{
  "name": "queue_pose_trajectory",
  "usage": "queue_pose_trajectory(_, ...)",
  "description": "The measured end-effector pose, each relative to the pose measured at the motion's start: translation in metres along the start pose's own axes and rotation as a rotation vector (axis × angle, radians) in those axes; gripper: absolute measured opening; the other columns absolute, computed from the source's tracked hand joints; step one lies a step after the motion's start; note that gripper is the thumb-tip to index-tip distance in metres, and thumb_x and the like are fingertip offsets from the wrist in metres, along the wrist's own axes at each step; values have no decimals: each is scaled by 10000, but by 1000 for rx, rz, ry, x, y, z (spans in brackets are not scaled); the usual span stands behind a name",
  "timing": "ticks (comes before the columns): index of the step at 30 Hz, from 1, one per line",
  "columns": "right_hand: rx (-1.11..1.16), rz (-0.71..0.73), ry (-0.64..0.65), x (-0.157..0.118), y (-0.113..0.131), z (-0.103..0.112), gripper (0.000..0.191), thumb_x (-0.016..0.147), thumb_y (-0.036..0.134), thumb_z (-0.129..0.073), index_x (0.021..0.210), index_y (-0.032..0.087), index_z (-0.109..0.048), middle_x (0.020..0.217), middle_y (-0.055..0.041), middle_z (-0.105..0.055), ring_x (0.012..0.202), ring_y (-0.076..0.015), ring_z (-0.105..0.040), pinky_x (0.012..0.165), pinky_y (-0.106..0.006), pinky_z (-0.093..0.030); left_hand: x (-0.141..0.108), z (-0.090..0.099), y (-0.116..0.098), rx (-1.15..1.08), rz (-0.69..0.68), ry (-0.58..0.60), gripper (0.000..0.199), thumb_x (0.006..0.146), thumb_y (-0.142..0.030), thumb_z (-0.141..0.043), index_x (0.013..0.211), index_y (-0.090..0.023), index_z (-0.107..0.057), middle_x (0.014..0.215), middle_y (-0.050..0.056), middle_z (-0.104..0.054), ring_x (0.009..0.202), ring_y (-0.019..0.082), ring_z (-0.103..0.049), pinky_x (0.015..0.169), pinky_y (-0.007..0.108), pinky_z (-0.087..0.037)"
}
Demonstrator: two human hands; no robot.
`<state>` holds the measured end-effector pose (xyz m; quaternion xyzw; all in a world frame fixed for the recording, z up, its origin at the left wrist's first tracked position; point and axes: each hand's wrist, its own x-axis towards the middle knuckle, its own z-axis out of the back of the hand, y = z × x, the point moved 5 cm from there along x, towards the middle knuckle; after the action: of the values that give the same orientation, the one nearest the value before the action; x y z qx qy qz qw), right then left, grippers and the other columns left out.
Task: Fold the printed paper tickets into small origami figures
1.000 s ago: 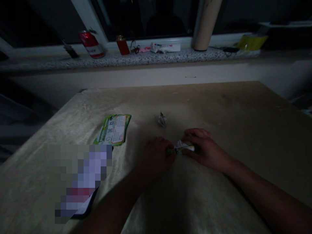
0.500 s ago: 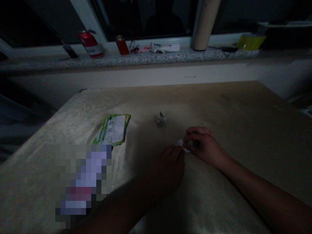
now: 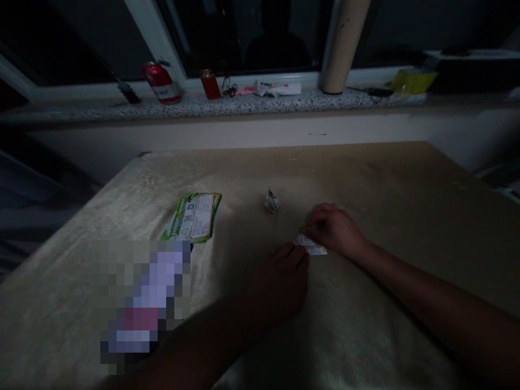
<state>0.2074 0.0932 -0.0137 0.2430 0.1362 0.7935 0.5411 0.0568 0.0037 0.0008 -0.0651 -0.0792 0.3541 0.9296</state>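
A small piece of printed paper point(image 3: 317, 251) with folded edges lies on the table between my hands. My left hand point(image 3: 284, 279) rests on the table with its fingers together, their tips pressing on the paper's left side. My right hand point(image 3: 335, 230) is at the upper right of the paper, thumb and index finger pinched at its upper edge. Beyond them stands a small folded paper shape point(image 3: 272, 202). To the left lies a stack of green and white printed packets or sheets point(image 3: 197, 216).
A blurred-out, pixelated object point(image 3: 156, 287) lies at the table's left front. On the granite windowsill point(image 3: 244, 107) behind are a red can point(image 3: 161, 83), a jar point(image 3: 210, 85), a cardboard tube point(image 3: 345, 46) and a yellow item point(image 3: 412, 81).
My right hand has shifted slightly up and left to the paper's upper edge, and more of the paper shows. The camera view has tilted up slightly.
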Motion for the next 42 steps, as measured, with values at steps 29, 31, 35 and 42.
queue_pose_trajectory(29, 19, 184, 83, -33, 24, -5, 234, 928, 291, -664, 1142, 220, -728, 1244, -120, -655, 1179, -296, -582, 1017, -488, -428, -2, -3, 29, -297, 152, -127, 272, 988, -84, -472, 1122, -160, -696, 1138, 76, -703, 1057, 207, -634, 960, 358, -545)
queue_pose_trajectory(31, 22, 183, 91, -33, 25, -3, 245, 903, 288, -692, 1130, 202, -718, 1248, -131, -652, 1182, -304, -585, 1020, -490, -436, -2, -4, 32, -324, 194, -133, 276, 982, -80, -473, 1102, -175, -702, 1131, 71, -706, 1062, 206, -638, 956, 365, -550)
queue_pose_trajectory(35, 37, 158, 111, -32, 25, -2, 268, 851, 299, -753, 1092, 195, -702, 1257, -137, -646, 1197, -313, -586, 1029, -494, -437, 0, -4, 35, -374, 250, -146, 227, 958, -84, -519, 1050, -164, -710, 1088, 72, -708, 1035, 208, -639, 949, 371, -545)
queue_pose_trajectory(42, 108, 112, 88, -25, 22, -4, 282, 748, 222, -835, 957, 200, -648, 1128, -100, -683, 1103, -294, -610, 962, -463, -452, -1, 1, 43, -355, 322, -169, 172, 938, -153, -597, 1078, -174, -695, 1096, 71, -693, 1067, 236, -606, 986, 410, -504)
